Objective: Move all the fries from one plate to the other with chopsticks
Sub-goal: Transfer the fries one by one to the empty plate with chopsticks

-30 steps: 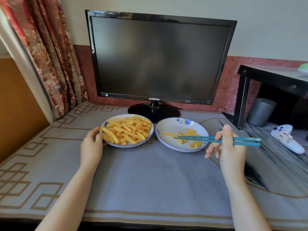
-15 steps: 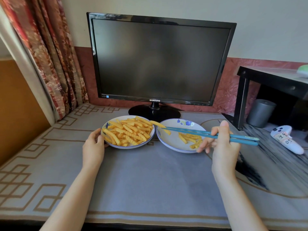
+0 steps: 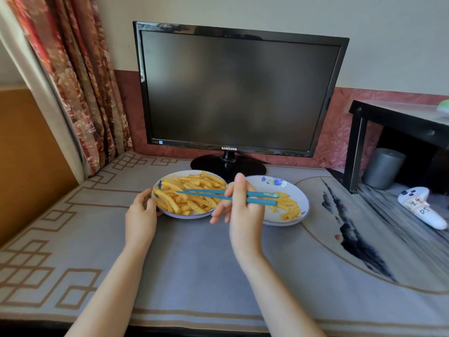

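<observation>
Swinging leftward since half a second ago, from the gap between the plates: right hand (image 3: pixel 243 215) pinching the blue chopsticks (image 3: pixel 213 194), tips now lying over the heaped fries (image 3: pixel 194 188) on the left plate (image 3: pixel 187 217), no telling whether clamping a fry. Gripping that plate's near-left rim with the left hand (image 3: pixel 141 215), fingers curled against the edge. Leaving a few remaining fries (image 3: pixel 289 207) lying on the right plate (image 3: pixel 257 187) just beside.

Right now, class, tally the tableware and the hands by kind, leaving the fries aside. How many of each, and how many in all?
plates: 2
chopsticks: 2
hands: 2
Total: 6
</observation>
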A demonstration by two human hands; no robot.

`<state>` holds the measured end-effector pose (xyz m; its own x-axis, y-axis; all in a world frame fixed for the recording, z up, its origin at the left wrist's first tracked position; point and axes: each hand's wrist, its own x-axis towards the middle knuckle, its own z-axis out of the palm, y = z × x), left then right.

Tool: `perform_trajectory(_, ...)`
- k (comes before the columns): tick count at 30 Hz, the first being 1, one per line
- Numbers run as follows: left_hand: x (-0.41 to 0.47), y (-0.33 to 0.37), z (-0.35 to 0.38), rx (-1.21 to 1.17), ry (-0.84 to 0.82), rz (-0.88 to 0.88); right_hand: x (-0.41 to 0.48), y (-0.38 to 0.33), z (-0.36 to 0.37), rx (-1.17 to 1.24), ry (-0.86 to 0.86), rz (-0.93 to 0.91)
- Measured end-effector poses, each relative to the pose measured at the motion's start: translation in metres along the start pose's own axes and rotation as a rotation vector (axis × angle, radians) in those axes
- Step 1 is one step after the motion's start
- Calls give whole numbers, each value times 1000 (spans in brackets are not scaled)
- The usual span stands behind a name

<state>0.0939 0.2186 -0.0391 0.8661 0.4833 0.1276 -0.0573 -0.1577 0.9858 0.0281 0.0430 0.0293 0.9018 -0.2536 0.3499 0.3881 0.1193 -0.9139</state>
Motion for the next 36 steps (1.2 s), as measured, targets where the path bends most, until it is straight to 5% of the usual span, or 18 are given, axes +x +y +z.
perform_trajectory(9,0,0,-1,10,-2,2,-7,4,-5,-70,-146,-42)
perform_trajectory(22,1,-1,-3,39,-8,6,21,-16,-122,-185,223,-75)
perform_trajectory(36,-3,4,-1,46,5,23,13,-17,-150,-216,220,-90)
